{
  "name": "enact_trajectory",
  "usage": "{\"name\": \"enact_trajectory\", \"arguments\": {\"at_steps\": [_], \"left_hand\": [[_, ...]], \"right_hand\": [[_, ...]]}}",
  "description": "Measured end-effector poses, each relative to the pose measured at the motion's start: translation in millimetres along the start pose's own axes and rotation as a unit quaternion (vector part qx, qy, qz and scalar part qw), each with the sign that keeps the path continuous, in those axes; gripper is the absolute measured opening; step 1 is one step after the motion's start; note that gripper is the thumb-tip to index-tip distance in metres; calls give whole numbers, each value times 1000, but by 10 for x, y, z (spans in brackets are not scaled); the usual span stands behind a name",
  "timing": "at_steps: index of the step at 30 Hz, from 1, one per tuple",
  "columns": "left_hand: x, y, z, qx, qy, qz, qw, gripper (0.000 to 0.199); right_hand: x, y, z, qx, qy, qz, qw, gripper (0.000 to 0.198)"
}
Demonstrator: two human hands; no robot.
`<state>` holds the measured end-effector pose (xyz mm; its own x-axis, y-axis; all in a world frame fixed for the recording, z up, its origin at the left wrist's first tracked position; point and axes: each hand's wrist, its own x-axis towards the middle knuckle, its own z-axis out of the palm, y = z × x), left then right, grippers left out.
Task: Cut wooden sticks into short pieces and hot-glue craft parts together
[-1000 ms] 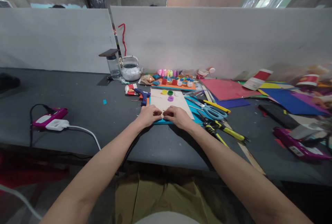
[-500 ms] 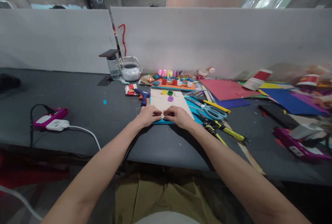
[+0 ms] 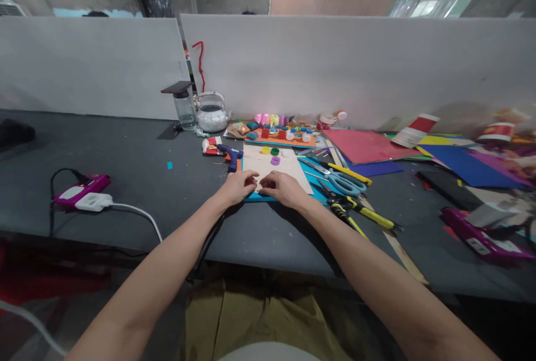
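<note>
My left hand [image 3: 239, 186] rests at the near left edge of a cream sheet [image 3: 288, 168], its fingers curled toward the thumb. Facing it from the right, my right hand [image 3: 283, 188] is bent over the same sheet in a pinch. Whatever lies between the fingertips is too small and hidden to name. Beyond the hands, a yellow disc [image 3: 265, 150], a green disc [image 3: 274, 152], a purple disc [image 3: 275, 160] and a white disc [image 3: 285, 153] lie on the sheet. Blue card [image 3: 320, 196] shows beneath it. A blue glue gun [image 3: 232, 157] lies just past my left hand.
To the right lie blue-handled scissors [image 3: 345, 183] and yellow-handled pliers [image 3: 374, 216]. Paint pots [image 3: 288, 135] stand behind the sheet. A kettle [image 3: 211, 118] and a water bottle [image 3: 184, 111] stand at the back left, a purple power strip [image 3: 98, 183] farther left.
My hands have drawn slightly apart, and the gap between their fingertips is wider. The right fingers are bent a little differently. The things on the table have stayed put.
</note>
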<state>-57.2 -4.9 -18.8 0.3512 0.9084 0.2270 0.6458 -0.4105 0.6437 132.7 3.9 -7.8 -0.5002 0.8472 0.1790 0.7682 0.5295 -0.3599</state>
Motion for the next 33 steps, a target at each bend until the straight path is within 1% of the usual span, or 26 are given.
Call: {"name": "enact_trajectory", "arguments": {"at_steps": [6, 12, 19, 33], "left_hand": [[-11, 58, -15, 4, 1, 0, 1000, 32], [-15, 75, -17, 25, 3, 3, 1000, 30], [-9, 49, 3, 40, 9, 10, 999, 28], [-11, 60, 14, 29, 18, 13, 999, 27]], "right_hand": [[-38, -134, -14, -32, 22, 41, 998, 23], [-27, -169, -1, -40, 23, 52, 998, 23], [-23, -165, 12, -52, 29, 46, 997, 17], [-37, -119, 59, -72, 53, 3, 996, 19]]}}
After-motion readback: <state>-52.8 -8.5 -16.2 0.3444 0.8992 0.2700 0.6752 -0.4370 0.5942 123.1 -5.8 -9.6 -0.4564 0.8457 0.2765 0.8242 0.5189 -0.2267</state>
